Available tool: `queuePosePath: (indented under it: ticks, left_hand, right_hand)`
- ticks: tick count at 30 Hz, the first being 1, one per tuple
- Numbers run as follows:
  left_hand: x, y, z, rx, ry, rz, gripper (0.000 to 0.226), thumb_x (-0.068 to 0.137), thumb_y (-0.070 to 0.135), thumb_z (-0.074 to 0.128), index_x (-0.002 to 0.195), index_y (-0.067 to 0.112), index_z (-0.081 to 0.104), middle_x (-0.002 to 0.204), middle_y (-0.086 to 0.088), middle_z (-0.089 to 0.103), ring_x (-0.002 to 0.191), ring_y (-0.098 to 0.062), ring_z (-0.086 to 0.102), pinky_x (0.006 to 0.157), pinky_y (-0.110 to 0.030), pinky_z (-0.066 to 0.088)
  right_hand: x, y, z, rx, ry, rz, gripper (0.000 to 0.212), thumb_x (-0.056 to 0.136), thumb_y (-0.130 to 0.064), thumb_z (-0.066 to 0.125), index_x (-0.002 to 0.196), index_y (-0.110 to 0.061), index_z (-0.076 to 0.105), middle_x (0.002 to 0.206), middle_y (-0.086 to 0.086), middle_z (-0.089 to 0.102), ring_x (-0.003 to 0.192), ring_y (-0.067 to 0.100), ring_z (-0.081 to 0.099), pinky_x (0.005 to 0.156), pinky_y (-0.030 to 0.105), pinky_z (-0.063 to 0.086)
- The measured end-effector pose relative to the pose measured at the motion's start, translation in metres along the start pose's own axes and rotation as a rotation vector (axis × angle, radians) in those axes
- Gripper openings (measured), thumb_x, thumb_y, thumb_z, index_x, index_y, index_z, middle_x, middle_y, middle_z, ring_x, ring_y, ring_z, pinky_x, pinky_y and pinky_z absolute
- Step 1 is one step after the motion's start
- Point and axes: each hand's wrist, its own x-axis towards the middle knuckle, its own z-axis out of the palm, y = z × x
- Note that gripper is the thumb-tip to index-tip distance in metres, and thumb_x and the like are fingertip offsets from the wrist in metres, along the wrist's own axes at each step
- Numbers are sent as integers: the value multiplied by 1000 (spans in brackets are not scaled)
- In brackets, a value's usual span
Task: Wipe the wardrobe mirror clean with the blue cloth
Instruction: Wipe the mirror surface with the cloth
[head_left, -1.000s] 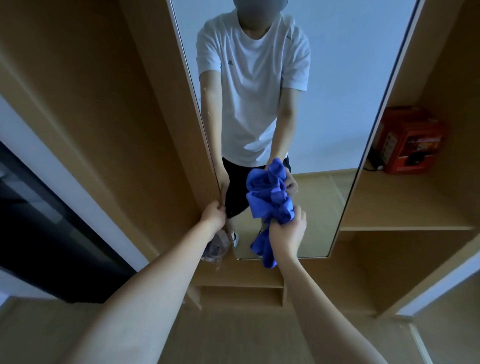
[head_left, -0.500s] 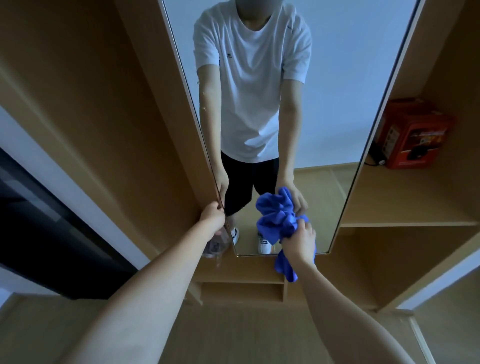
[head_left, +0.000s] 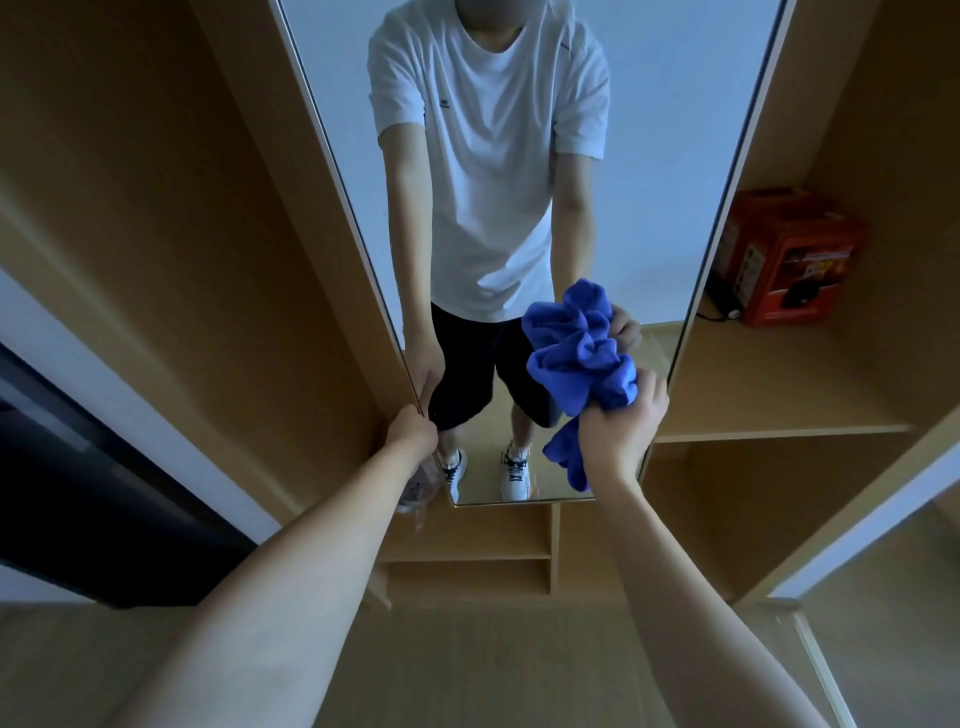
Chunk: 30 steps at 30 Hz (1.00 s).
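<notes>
A tall wardrobe mirror with a thin pale frame stands ahead and reflects a person in a white T-shirt and dark shorts. My right hand grips a bunched blue cloth and presses it against the lower right part of the glass; a tail of the cloth hangs below my fist. My left hand is closed around the mirror's left edge, low down.
Wooden wardrobe panels flank the mirror. On the right, a shelf holds a red box with a black cable. Small open compartments sit under the mirror. A clear plastic object lies below my left hand. A dark panel is at left.
My right hand has swept the cloth from the mirror's lower middle toward its lower right side. My left hand has stayed on the left edge.
</notes>
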Motion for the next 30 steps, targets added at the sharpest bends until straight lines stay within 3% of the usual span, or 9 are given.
queuePosePath:
  ticks: [4,9,14,19,21,25,30]
  left_hand:
    - [-2,0,1,20,21,-1,31,104,15,38,133,10,46,128,-17,55,108,-38,57,89,-45,55]
    - [-3,-1,2,9,31,-19,24,103,18,39,125,13,48,125,-14,55,103,-34,56,93,-48,54]
    - [-3,3,2,5,43,-37,31,104,23,38,134,15,46,130,-13,54,111,-36,55,95,-49,53]
    - [-1,5,4,-3,46,-20,42,106,34,36,141,12,41,134,-16,53,107,-35,55,93,-48,54]
    - [-1,5,4,-6,46,-18,43,106,35,35,142,12,41,133,-15,52,102,-33,54,92,-48,54]
    - [-2,4,4,9,55,-27,34,105,19,37,137,11,44,131,-16,52,104,-35,55,92,-49,54]
    - [-2,1,3,28,36,-38,35,103,12,37,137,13,45,129,-14,53,103,-34,55,90,-45,54]
  right_hand:
    - [-19,41,8,-198,-230,-63,32,70,0,64,98,-6,49,102,9,49,96,30,44,83,41,41]
    - [-30,86,-4,-332,-462,266,36,73,-2,64,106,-5,51,111,12,52,104,34,50,87,42,44]
    - [-30,71,-15,-189,-294,222,34,73,2,61,102,-9,48,110,8,48,106,29,44,90,42,43]
    - [2,33,-20,98,29,122,29,68,-6,55,96,-9,46,104,5,45,93,31,49,81,42,46]
    - [14,31,-20,108,74,101,28,71,-5,56,97,-11,47,104,2,44,93,30,49,81,40,47]
    - [7,56,-13,-50,-91,84,31,76,-1,63,99,-10,46,103,1,44,95,25,44,83,38,43]
    - [-5,89,-21,-218,-363,456,32,78,-16,66,101,-17,44,104,3,48,100,33,55,89,49,49]
